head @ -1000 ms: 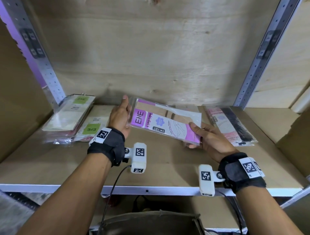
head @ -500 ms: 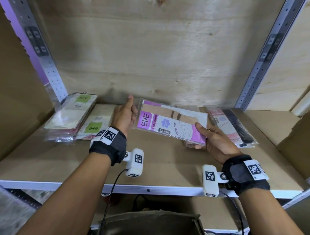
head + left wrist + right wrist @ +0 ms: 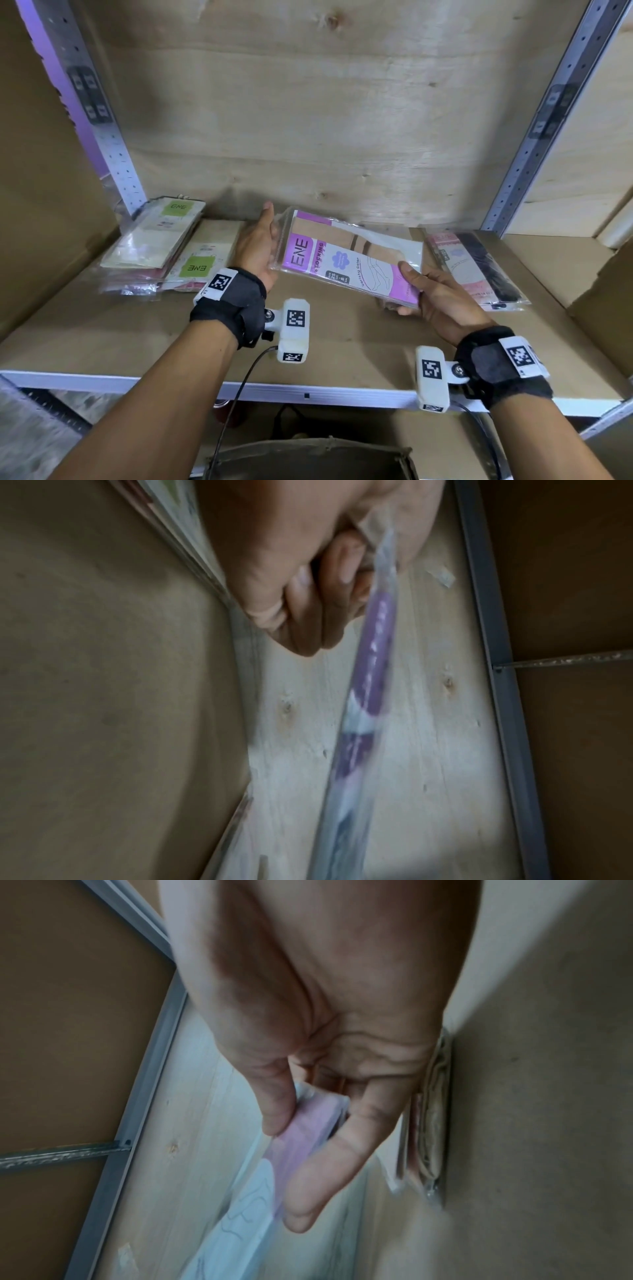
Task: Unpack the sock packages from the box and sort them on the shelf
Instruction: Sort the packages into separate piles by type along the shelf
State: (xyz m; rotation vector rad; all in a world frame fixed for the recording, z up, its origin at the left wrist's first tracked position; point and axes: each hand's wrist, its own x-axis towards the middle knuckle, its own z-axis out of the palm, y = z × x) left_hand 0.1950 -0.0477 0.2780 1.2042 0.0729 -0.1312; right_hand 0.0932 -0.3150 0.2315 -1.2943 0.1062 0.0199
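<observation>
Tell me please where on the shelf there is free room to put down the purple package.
Bare board lies along the shelf's front strip and mid-shelf under the purple package, between the green-label stacks and the pink-and-black package. The right end, past that package, is bare too. The back left corner is crowded.

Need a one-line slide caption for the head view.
Both hands, left hand and right hand, hold a purple sock pack above the shelf, between green-label packs and a pink pack.

Both forearms extended forward, wristbands on. Left hand thumb up, fingers curled on purple package edge. Right hand pinching its near corner, thumb on top.
</observation>
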